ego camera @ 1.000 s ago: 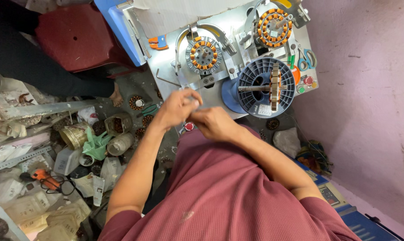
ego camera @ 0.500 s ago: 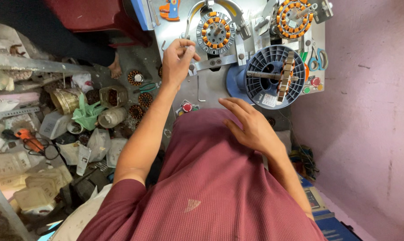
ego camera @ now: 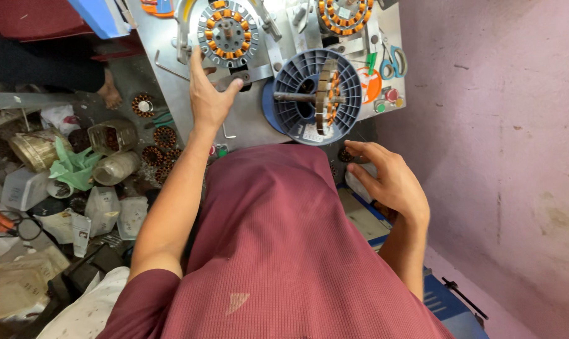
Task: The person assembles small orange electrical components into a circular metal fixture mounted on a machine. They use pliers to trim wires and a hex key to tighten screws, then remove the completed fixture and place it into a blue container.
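Observation:
My left hand point(ego camera: 208, 97) reaches up onto the grey metal machine plate point(ego camera: 253, 122). Its fingers rest against the lower left rim of a round stator with orange windings point(ego camera: 227, 31), and the thumb points toward a black lever point(ego camera: 237, 78); it grips nothing. My right hand point(ego camera: 388, 179) hovers with spread fingers beside my maroon shirt, just below the plate's edge, near a small dark stator point(ego camera: 345, 154). A blue spool point(ego camera: 316, 94) on a shaft stands between both hands.
A second orange-wound stator point(ego camera: 347, 14) sits at the top right of the plate, with scissors point(ego camera: 394, 61) beside it. On the left lie jars point(ego camera: 112, 135), a green cloth point(ego camera: 74, 166), loose stators point(ego camera: 165, 136) and packets. A pink wall point(ego camera: 498, 125) is at the right.
Both hands were together in front of the plate. My left hand went up to the stator, and my right hand dropped away to the right of my body.

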